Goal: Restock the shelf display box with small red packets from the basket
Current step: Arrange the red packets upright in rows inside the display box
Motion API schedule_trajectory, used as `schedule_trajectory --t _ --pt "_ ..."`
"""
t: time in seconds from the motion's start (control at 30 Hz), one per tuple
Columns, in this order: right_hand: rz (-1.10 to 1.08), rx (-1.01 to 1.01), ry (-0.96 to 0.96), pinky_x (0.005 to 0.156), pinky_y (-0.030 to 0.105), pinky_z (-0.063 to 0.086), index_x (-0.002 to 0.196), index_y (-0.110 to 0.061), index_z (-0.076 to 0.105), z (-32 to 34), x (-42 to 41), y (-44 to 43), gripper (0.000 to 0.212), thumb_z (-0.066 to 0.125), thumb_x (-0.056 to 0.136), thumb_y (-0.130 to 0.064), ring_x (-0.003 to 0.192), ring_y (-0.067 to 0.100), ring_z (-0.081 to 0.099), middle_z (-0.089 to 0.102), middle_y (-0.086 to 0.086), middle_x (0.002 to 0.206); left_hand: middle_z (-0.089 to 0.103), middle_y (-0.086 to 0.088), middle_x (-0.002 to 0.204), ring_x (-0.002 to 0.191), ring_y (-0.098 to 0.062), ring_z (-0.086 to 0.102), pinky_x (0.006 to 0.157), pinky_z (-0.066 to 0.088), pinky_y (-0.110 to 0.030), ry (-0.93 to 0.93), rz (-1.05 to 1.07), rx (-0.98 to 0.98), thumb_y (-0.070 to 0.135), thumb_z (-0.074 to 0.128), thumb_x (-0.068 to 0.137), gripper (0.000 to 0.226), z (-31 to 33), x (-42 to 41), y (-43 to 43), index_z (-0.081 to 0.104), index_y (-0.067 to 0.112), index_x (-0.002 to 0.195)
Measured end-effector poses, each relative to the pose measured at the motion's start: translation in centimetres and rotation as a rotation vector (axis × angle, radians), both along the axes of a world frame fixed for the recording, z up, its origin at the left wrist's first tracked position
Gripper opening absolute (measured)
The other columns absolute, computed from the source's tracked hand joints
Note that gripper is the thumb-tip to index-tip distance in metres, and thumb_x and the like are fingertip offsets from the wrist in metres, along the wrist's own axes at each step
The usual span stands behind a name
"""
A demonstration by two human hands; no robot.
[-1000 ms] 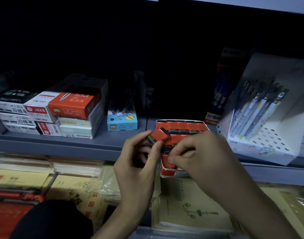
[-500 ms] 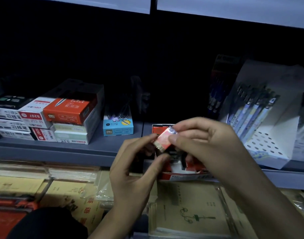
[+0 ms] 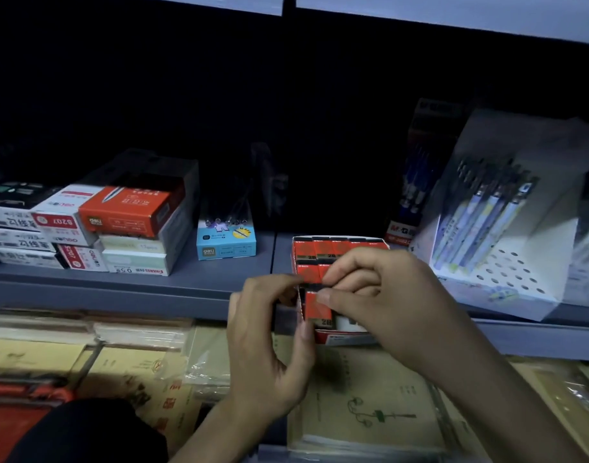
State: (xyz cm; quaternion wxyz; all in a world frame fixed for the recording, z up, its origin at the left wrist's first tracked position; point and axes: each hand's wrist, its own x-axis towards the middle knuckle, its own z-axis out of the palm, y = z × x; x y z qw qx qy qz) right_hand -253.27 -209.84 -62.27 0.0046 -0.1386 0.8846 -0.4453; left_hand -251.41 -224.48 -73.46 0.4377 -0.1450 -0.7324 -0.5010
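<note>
Hands: right hand [image 3: 386, 302] pinches red packet [image 3: 317, 310] in front row of display box [image 3: 346, 339]; left hand [image 3: 269, 345] curls beside its left wall, hold unclear.
Box position: on grey shelf [image 3: 219, 279], rear rows full.

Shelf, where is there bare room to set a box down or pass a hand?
Bare shelf lies between the stacked boxes and blue box, and between blue box and display box. Crowded: pen stand sits close on the display box's right; left hand and right hand cover its front, the right pinching a packet.
</note>
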Motion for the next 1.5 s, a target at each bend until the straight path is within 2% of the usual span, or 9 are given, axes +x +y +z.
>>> schedule_trajectory --t 0.13,0.33,0.47,0.73,0.87,1.0,1.13,1.33,1.5 --pt "0.012 0.045 0.074 0.068 0.032 0.061 0.082 -0.029 0.077 -0.3 0.3 -0.3 0.007 0.084 0.082 -0.026 0.064 0.002 0.069 0.074 -0.011 0.070 0.054 0.005 0.116 0.106 -0.023 0.056 0.072 0.045 -0.055 0.012 0.018 -0.069 0.054 0.042 0.101 0.044 -0.9 -0.3 -0.2 0.058 0.020 0.124" --pt "-0.015 0.048 0.130 0.058 0.018 0.049 0.077 -0.029 0.078 0.8 0.0 1.3 0.009 0.083 0.082 -0.023 0.056 -0.001 0.062 0.071 -0.014 0.066 0.049 0.002 0.108 0.097 -0.025 0.054 0.070 0.046 -0.049 0.042 0.036 -0.108 0.047 0.051 0.100 0.034 -0.9 -0.4 -0.5 0.063 0.018 0.112" --pt "-0.114 0.231 0.079 0.062 0.020 0.047 0.069 -0.032 0.080 3.1 -0.2 4.8 0.015 0.083 0.082 -0.025 0.063 -0.005 0.062 0.070 -0.022 0.064 0.048 0.004 0.109 0.096 -0.024 0.054 0.067 0.046 -0.047 0.074 0.052 -0.132 0.046 0.051 0.100 0.032 -0.9 -0.7 -1.0 0.064 0.017 0.108" --pt "-0.314 0.607 0.036 0.068 0.035 0.058 0.063 -0.021 0.072 2.7 0.6 3.3 0.049 0.078 0.071 -0.069 0.068 0.016 0.065 0.068 -0.005 0.068 0.051 -0.001 0.110 0.100 -0.023 0.054 0.068 0.046 -0.053 0.066 0.047 -0.151 0.048 0.053 0.097 0.036 -1.6 -1.0 -0.5 0.058 0.016 0.112" --pt "-0.271 0.703 -0.022 0.060 0.029 0.051 0.064 -0.019 0.063 3.0 0.9 2.4 0.053 0.078 0.069 -0.070 0.066 0.017 0.063 0.062 -0.003 0.063 0.051 -0.002 0.109 0.099 -0.024 0.053 0.069 0.045 -0.054 0.075 0.057 -0.167 0.049 0.052 0.098 0.036 -1.6 -0.9 -0.5 0.057 0.016 0.112" --pt "-0.261 0.650 -0.037 0.071 0.038 0.059 0.072 -0.015 0.070 3.0 0.4 2.9 0.043 0.078 0.073 -0.057 0.077 0.017 0.067 0.072 -0.006 0.081 0.051 0.000 0.110 0.096 -0.026 0.054 0.069 0.045 -0.053 0.069 0.062 -0.176 0.050 0.051 0.099 0.038 -1.6 -0.8 -0.7 0.057 0.016 0.113" --pt "-0.239 0.511 0.052 0.063 0.028 0.051 0.074 -0.021 0.070 3.5 1.0 3.3 0.030 0.079 0.076 -0.050 0.073 0.006 0.063 0.067 -0.012 0.068 0.050 0.001 0.111 0.096 -0.025 0.053 0.067 0.046 -0.053 0.068 0.067 -0.181 0.051 0.050 0.099 0.038 -1.5 -0.9 -0.7 0.056 0.016 0.113" --pt "-0.025 0.144 0.031 0.056 0.030 0.054 0.071 -0.018 0.068 3.3 1.3 1.9 0.029 0.092 0.070 -0.034 0.049 0.005 0.055 0.066 0.002 0.061 0.051 0.000 0.111 0.097 -0.020 0.052 0.072 0.044 -0.053 0.078 0.103 -0.213 0.050 0.048 0.100 0.038 -1.3 -0.7 -0.6 0.056 0.015 0.113" --pt "-0.066 0.013 0.017 0.053 0.030 0.055 0.082 -0.019 0.070 2.8 0.2 2.7 0.015 0.084 0.082 -0.024 0.058 0.010 0.072 0.073 0.001 0.065 0.052 0.000 0.113 0.099 -0.019 0.051 0.075 0.045 -0.052 0.082 0.110 -0.237 0.048 0.045 0.102 0.036 -1.4 -0.8 -0.7 0.056 0.015 0.114"
